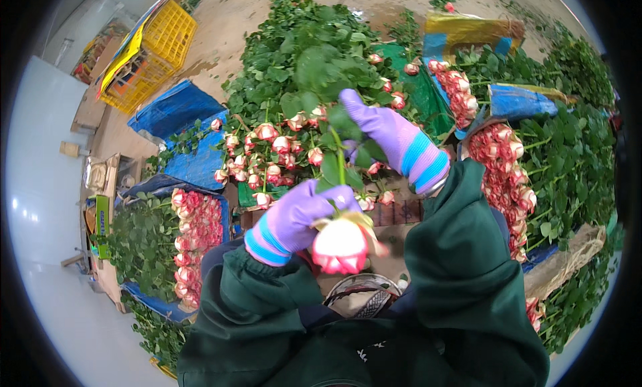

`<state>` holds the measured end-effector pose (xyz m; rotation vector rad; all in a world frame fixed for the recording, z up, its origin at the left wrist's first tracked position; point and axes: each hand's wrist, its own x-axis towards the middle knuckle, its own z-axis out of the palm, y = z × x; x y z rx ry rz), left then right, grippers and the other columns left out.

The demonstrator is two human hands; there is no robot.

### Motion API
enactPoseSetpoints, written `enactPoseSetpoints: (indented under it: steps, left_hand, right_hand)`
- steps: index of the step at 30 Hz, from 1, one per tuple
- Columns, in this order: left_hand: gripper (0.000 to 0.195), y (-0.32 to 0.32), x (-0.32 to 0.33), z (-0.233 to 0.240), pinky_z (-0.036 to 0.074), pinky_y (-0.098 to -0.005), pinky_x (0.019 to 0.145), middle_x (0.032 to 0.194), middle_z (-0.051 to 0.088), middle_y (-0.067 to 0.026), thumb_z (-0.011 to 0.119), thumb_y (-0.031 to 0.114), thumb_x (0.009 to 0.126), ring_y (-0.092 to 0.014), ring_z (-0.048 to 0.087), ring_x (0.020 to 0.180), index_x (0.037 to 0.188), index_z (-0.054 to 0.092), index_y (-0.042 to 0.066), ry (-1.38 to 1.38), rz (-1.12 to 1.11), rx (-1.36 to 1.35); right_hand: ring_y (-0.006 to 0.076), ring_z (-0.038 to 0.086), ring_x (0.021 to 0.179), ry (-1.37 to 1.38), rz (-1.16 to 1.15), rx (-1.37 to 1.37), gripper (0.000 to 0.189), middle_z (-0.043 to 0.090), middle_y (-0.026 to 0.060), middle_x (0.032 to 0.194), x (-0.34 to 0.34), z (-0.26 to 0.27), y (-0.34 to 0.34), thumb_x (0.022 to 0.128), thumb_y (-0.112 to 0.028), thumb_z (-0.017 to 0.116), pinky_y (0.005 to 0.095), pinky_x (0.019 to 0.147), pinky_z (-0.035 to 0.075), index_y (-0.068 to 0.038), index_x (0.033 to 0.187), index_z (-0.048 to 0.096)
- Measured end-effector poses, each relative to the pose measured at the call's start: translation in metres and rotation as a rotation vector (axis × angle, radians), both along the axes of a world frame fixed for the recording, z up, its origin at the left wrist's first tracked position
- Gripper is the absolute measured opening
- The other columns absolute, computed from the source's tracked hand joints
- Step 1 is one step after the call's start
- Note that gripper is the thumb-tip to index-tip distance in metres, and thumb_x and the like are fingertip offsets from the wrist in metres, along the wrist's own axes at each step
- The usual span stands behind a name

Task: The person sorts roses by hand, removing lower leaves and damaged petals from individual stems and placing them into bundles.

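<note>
In my left hand (293, 219), gloved in purple with blue bands, is a single rose (341, 244), held by the stem just behind its bloom. The white bloom with pink-red petal edges points towards me. Its green stem (341, 166) runs away from me, with leaves along it that blur farther out. My right hand (383, 128), in a matching glove, is beside those leaves with one digit raised. Leaves hide its other fingers, so its grip is unclear. Beyond both hands lies a big heap of loose roses (281, 145), blooms nearest me.
Rose bunches with stacked blooms lie left (193, 241) and right (501, 181), in blue sheeting (195, 161). A yellow plastic crate (168, 36) stands back left. Green sheeting (426, 96) lies under the heap's right side. A round container (363, 286) is between my legs.
</note>
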<state>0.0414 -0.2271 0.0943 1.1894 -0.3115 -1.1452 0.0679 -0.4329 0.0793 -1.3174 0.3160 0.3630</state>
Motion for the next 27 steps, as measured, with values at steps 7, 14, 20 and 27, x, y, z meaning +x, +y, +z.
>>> enactPoseSetpoints:
  steps: [7,14,20,27]
  left_hand:
    - [0.041,0.009,-0.069,-0.038,0.051,-0.0366,0.078,0.088,0.069,-0.0155,0.064,0.044,0.089,-0.026,0.068,0.083,0.104,0.069,0.005,-0.406,-0.05,0.298]
    - [0.05,0.058,-0.111,-0.031,0.05,-0.0464,0.07,0.081,0.064,-0.0207,0.056,0.053,0.089,-0.038,0.064,0.08,0.092,0.064,0.004,-0.914,0.274,0.659]
    - [0.033,0.222,-0.023,0.028,0.052,-0.0283,0.071,0.078,0.069,-0.0048,0.072,0.031,0.087,-0.012,0.064,0.077,0.096,0.069,0.0,-0.701,0.94,0.63]
    - [0.04,0.398,0.088,-0.027,0.048,-0.0291,0.049,0.066,0.063,-0.0061,0.069,0.042,0.086,-0.015,0.058,0.052,0.089,0.067,0.002,-0.307,0.942,1.296]
  right_hand:
    - [0.0075,0.057,0.074,-0.293,0.277,-0.169,0.041,0.064,-0.0001,0.081,-0.019,-0.007,0.036,0.096,-0.043,0.056,0.0261,0.07,0.046,-0.003,0.104,0.065]
    - [0.0142,0.059,0.096,-0.563,0.565,0.014,0.076,0.059,0.0145,0.12,-0.056,0.025,0.095,0.095,-0.032,0.057,0.0289,0.088,0.048,0.0,0.152,0.017]
    - [0.0136,0.058,0.094,-0.518,0.354,-0.109,0.068,0.06,0.01,0.115,-0.038,0.009,0.092,0.099,-0.036,0.055,0.0274,0.087,0.047,-0.002,0.149,0.027]
    - [0.0143,0.06,0.09,-0.346,0.304,-0.167,0.06,0.063,0.0095,0.108,-0.033,-0.019,0.076,0.1,-0.027,0.054,0.0272,0.085,0.048,-0.001,0.148,0.029]
